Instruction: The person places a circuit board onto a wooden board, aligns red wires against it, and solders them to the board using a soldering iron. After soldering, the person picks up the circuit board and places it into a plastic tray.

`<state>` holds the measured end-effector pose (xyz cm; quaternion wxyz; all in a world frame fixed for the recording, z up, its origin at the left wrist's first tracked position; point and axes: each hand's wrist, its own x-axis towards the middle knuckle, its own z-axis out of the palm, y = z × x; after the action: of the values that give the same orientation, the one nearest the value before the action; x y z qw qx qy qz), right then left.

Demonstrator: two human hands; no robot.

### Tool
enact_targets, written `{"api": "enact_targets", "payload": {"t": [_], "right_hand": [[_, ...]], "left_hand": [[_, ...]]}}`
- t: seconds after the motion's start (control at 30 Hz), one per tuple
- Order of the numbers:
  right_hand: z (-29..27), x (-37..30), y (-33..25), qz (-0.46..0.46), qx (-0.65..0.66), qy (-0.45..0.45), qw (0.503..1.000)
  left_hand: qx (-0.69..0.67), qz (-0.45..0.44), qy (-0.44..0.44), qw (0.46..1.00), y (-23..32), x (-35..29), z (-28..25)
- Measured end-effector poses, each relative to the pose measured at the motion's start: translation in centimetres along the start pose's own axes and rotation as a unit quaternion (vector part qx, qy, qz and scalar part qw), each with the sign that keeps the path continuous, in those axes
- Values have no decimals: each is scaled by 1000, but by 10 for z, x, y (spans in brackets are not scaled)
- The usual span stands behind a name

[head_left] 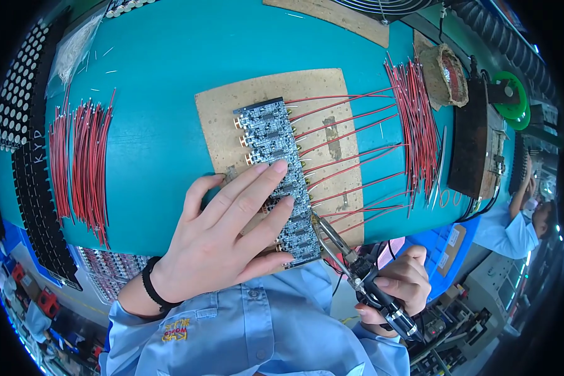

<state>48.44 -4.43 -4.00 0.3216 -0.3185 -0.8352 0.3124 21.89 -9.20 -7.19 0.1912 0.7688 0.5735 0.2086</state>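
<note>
Both hands are busy: the left hand (232, 229) lies flat on the board (279, 178), which sits on a brown mat (216, 119) on the counter (163, 69). Right hand (398, 282) grips the iron (357, 269). Board looks thin, stiff and breakable (press on its flat top, not the wires (348, 141)).

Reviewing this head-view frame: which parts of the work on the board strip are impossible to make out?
- Head view: the left hand covers the middle of the long grey circuit board strip.
- The black-handled soldering iron in the right hand: whether its tip touches the board is too small to tell.
- Joints where the thin red wires meet the board: too small.
</note>
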Motion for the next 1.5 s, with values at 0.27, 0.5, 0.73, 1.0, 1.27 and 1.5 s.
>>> {"api": "enact_targets", "payload": {"t": [0.27,0.5,0.73,1.0,1.27,1.5], "right_hand": [[3,2,0,7,-2,9,1000],[3,4,0,8,-2,8,1000],[1,-4,0,13,-3,2,1000],[-1,-1,3,-8,0,16,1000],[0,-1,5,-10,12,32,999],[1,-4,4,3,2,-6,1000]], "left_hand": [[4,0,-1,1000,0,0,0],[3,1,-1,1000,0,0,0],[4,-1,-3,1000,1,0,-1],[2,-2,-2,1000,2,1,0],[2,0,3,1000,1,0,1],[7,1,1,1000,1,1,1]]}}
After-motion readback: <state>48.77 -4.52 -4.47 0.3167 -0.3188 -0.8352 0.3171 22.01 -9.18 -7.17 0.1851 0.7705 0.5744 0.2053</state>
